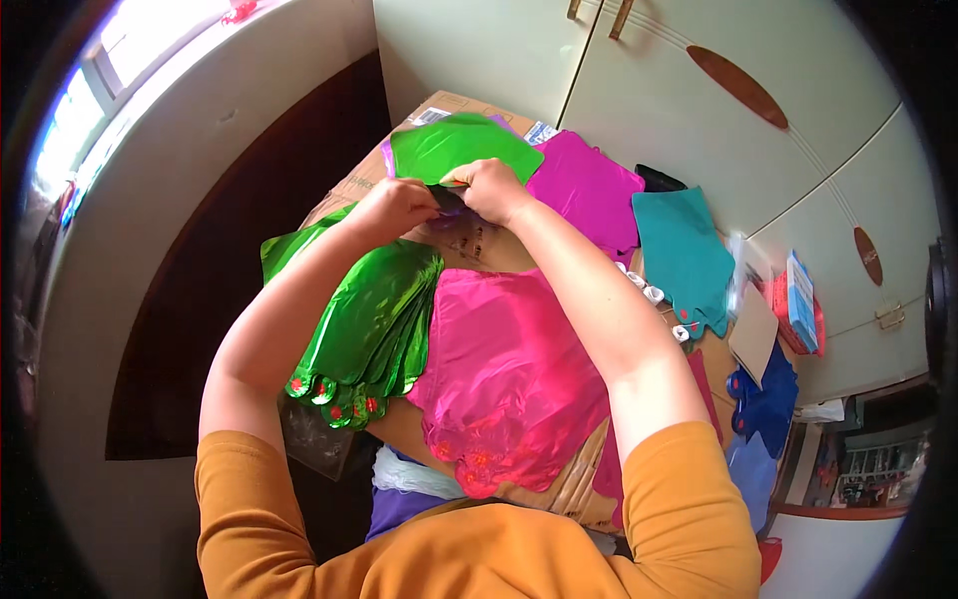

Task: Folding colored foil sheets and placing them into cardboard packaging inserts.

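Observation:
My left hand [399, 208] and my right hand [489, 190] are both closed, close together over the far part of a cardboard surface [479, 255]. Between the fingers shows something dark and thin, too small to make out. Just beyond them lies a flat green foil piece [464, 148] with purple edges peeking out from under it. Below my left forearm is a fanned stack of shiny green foil pieces [364, 314], with scalloped ends bearing red flowers. A stack of pink foil pieces [509, 369] lies between my arms, nearest my body.
Magenta pieces [589, 195] lie beyond my right forearm, with teal pieces [681, 250] and small white rolls [653, 295] to the right. Blue pieces [768, 394] and a red basket [783, 309] are farther right. Pale cabinets [758, 150] stand behind; a wall curves along the left.

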Demonstrator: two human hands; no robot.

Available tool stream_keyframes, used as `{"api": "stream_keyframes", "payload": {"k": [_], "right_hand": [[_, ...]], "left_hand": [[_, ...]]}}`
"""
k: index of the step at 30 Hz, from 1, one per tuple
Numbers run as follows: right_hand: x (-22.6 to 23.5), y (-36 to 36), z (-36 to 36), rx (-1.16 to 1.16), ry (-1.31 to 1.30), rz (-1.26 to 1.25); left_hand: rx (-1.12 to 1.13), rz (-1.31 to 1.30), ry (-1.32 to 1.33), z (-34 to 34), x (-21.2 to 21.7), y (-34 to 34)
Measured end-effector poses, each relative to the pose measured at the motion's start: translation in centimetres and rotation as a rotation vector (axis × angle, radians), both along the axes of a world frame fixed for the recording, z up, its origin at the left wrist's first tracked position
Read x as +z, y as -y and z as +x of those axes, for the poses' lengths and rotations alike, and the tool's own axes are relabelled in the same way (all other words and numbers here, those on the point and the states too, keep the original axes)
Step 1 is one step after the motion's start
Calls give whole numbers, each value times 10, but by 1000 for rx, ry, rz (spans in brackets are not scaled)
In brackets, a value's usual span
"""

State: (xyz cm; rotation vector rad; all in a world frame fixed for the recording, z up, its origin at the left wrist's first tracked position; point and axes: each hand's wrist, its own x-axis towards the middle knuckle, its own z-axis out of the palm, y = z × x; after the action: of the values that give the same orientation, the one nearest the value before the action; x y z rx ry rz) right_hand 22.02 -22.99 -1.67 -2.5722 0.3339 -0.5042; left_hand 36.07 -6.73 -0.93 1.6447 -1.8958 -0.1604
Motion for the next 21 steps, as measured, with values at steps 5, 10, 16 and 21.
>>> {"api": "stream_keyframes", "payload": {"k": [5,10,16,21], "right_hand": [[1,4,-11,-11,-40,144],[0,6,-13,1,-44,188],[10,4,-22,4,-115,273],[11,-3,-20,-28,-99,201]], "left_hand": [[-19,184,-141,10,0,14],[117,291,-268,8,7,23],[245,453,-495,3,18,31],[247,482,-433,2,27,35]]}}
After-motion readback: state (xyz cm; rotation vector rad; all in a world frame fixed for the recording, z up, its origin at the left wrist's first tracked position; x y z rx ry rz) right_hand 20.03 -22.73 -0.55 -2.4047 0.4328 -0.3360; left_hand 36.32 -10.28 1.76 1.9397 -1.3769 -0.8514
